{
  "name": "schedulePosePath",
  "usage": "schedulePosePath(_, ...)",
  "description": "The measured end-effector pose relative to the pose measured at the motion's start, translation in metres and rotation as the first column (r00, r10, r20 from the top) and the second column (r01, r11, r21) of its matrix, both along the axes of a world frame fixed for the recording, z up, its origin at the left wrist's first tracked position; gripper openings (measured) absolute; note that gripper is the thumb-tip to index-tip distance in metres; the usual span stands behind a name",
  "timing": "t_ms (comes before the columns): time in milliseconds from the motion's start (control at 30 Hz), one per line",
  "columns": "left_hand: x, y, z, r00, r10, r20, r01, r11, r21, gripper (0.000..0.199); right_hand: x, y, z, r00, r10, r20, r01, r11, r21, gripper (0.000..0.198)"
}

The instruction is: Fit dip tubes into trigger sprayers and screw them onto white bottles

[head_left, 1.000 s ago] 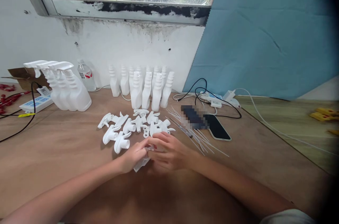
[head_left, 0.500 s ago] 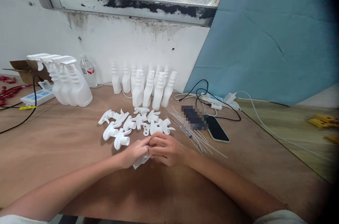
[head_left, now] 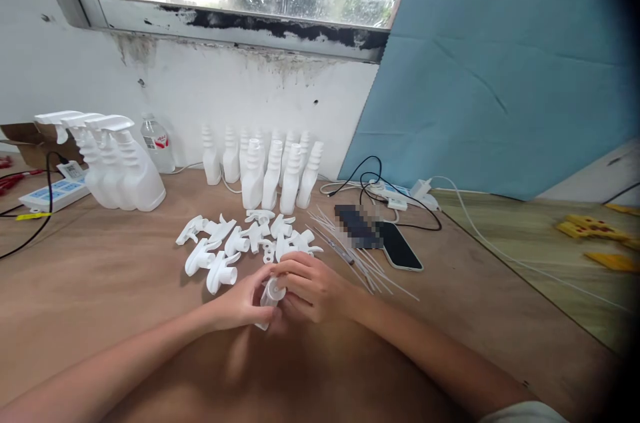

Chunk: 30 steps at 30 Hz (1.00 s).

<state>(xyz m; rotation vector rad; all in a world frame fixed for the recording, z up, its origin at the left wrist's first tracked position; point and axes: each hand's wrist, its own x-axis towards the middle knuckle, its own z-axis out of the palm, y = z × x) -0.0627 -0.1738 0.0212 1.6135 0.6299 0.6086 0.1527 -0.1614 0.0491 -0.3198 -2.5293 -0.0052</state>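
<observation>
My left hand (head_left: 247, 303) is wrapped round a white trigger spray head (head_left: 273, 294), its round screw collar turned up toward me. From the other side my right hand (head_left: 313, 286) closes its fingers against the same spray head, and they cover part of it. Just beyond my hands several loose white trigger spray heads (head_left: 220, 273) lie in a cluster. Among them is a small white piece with rings (head_left: 269, 251). Thin white tubes (head_left: 373, 269) are strewn right of the cluster.
Several white bottles without heads (head_left: 253, 176) stand by the wall. Spray bottles with heads fitted (head_left: 143, 176) stand at the left, beside a clear water bottle (head_left: 157, 144). At the right are a phone (head_left: 401, 248), cables and a power strip (head_left: 395, 193). Another power strip (head_left: 55, 193) lies far left.
My left hand has opened its grip somewhat and the spray head has turned, so its round collar now shows. My right hand stays on it. The camera view has shifted slightly.
</observation>
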Motion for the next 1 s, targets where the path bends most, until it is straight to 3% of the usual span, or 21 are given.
schedulePosePath(200,0.002,0.001,-0.001,0.998,0.055,0.033,-0.055,0.998,-0.011,0.052,-0.002,-0.007,-0.01,0.994,-0.088,-0.058,0.096,0.983,0.155,0.022)
schedulePosePath(400,0.001,0.002,-0.004,0.997,0.071,0.041,-0.069,0.997,-0.042,0.047,-0.006,-0.009,-0.017,0.963,-0.085,-0.254,0.104,0.993,0.06,0.037)
schedulePosePath(533,0.003,0.002,-0.004,0.996,0.091,-0.009,-0.091,0.996,-0.01,0.045,-0.008,-0.012,-0.01,0.989,-0.106,-0.107,0.11,0.993,0.031,0.03)
schedulePosePath(633,0.004,0.001,-0.004,0.992,0.122,-0.036,-0.122,0.993,0.0,0.045,-0.01,-0.014,-0.005,0.993,-0.114,-0.042,0.113,0.993,-0.034,0.03)
schedulePosePath(767,0.003,0.0,-0.005,0.985,0.109,-0.136,-0.12,0.99,-0.074,0.03,-0.01,-0.019,0.0,0.993,-0.115,-0.025,0.112,0.988,-0.105,0.036)
schedulePosePath(900,0.004,-0.002,0.0,0.986,0.097,-0.135,-0.11,0.99,-0.091,0.024,-0.001,-0.014,0.012,0.992,-0.091,-0.091,0.06,0.951,-0.303,0.028)
schedulePosePath(933,0.005,-0.002,0.002,0.988,0.1,-0.116,-0.109,0.991,-0.075,0.021,0.004,-0.008,0.016,0.985,-0.129,-0.116,0.081,0.934,-0.349,0.024)
schedulePosePath(1000,0.006,-0.003,0.006,0.988,0.105,-0.115,-0.113,0.991,-0.065,0.016,0.02,0.007,0.024,0.946,-0.316,-0.075,0.258,0.871,-0.419,0.019)
